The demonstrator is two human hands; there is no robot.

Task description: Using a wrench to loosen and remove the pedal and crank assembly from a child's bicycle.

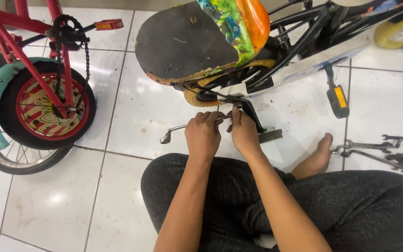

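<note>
Two hands grip one bent metal wrench (pixel 176 131): left hand (pixel 203 136) clenched around its shaft, right hand (pixel 244 133) pinching its end beside the black kickstand (pixel 253 113).

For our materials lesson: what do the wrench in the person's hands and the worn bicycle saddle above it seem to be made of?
Wrench: probably bare steel, judging by its silvery shine; both hands grip it.
Saddle: looks like dark, matt foam or rubber, cracked and frayed at the edge, with a glossy multicoloured cover peeling back.

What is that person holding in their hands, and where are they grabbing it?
The left hand grips a bent metal wrench around the middle of its shaft. The right hand pinches the wrench's far end, beside the black pedal crank of the small bike.
</note>
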